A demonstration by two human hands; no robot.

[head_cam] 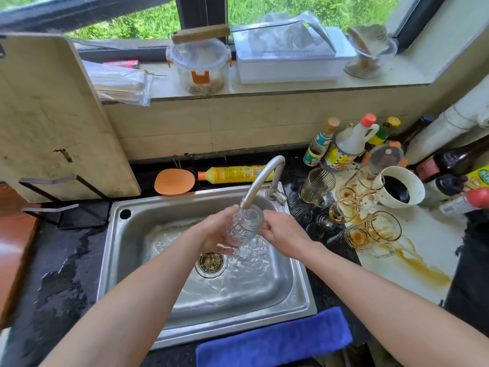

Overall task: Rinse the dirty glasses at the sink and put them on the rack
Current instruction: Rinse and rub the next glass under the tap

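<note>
Over the sink [127, 260], frame centre, both hands hold one clear patterned glass [244, 226] tilted, mouth up against the faucet [260, 181] spout. Left hand [214, 231] wraps the glass body from 9 o'clock, fingers curled under its base. Right hand [283, 231] pinches the glass's 3 o'clock side, fingers closed on it. Water splashes in the basin around the drain [210, 262] at 6 o'clock of the glass. Dirty glasses [357, 205] with brown stains cluster on the counter at 3 o'clock of the sink, some tipped over, brown spill [420, 268] beside them. Blue cloth [275, 337] lies at 6 o'clock on the sink's front edge. Black rack [66, 202] stands at 9 o'clock, holding a cutting board [53, 115].
</note>
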